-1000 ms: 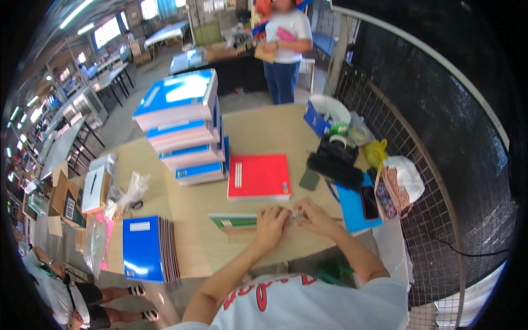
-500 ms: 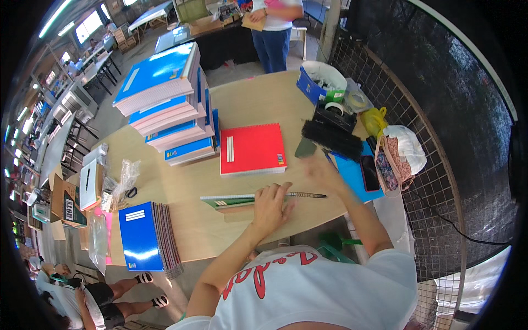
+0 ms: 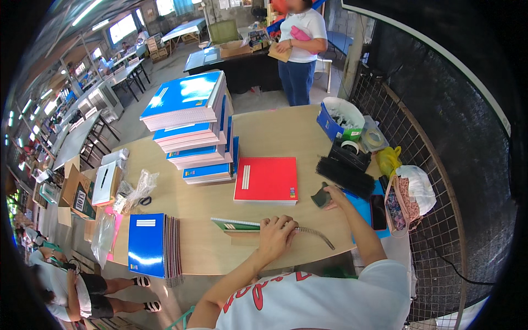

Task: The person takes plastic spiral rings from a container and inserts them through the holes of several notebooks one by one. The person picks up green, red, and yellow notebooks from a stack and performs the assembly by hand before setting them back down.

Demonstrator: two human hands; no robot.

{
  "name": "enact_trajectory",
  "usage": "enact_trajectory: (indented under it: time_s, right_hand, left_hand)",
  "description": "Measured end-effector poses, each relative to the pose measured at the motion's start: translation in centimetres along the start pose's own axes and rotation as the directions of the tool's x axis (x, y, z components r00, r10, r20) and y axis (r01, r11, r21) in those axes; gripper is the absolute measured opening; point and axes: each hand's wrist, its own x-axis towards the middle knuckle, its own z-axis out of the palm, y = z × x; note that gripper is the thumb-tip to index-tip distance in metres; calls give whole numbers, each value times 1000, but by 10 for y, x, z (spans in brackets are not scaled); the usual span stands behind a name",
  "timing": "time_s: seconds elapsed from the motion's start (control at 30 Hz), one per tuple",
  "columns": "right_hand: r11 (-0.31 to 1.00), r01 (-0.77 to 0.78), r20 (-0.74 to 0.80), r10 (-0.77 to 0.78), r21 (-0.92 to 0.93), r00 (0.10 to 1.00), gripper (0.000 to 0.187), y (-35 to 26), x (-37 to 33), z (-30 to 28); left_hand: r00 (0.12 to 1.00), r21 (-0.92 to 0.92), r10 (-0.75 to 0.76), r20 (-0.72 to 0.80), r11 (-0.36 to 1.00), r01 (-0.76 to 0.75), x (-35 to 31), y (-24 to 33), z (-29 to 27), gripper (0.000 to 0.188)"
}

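Note:
My left hand (image 3: 276, 237) grips a green notebook (image 3: 231, 224) by its spine edge, tilted up from the table. A dark spiral coil (image 3: 318, 235) runs along that edge and its loose end curves out past my fingers to the right. My right hand (image 3: 334, 197) has its fingers round a small dark grey-green piece (image 3: 320, 197) whose kind I cannot make out. A red notebook stack (image 3: 267, 179) lies just beyond the green notebook. Close to my right hand is a bundle of black coils (image 3: 345, 177).
Tall stacks of blue notebooks (image 3: 187, 99) stand at the far left. Blue coil-bound notebooks (image 3: 147, 245) sit at the near left edge. A phone (image 3: 378, 212), a tub (image 3: 340, 118) and a cloth bag (image 3: 399, 198) line the right side. A person (image 3: 300, 49) stands beyond the table.
My right hand has moved to the dark grey-green piece and closed on it. The loose coil end now droops toward me. The view has tilted up.

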Motion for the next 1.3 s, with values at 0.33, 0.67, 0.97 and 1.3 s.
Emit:
enact_trajectory:
  time_s: [0.33, 0.67, 0.97, 1.3]
  right_hand:
    - [136, 310, 148, -659, -941, 737, 53, 63, -34, 3]
    - [866, 500, 693, -367, 11, 620, 48, -33, -116, 36]
    - [426, 737, 772, -126, -525, 623, 47, -48, -112, 58]
    - [733, 674, 817, -331, -92, 472, 47, -36, -95, 62]
  left_hand:
    - [995, 27, 90, 32, 995, -91, -11, -8, 8, 13]
    - [997, 51, -53, -52, 997, 55, -19, -27, -7, 21]
    - [999, 1, -21, -41, 1000, 21, -22, -27, -10, 25]
    - [995, -141, -89, 51, 985, 96, -17, -43, -16, 58]
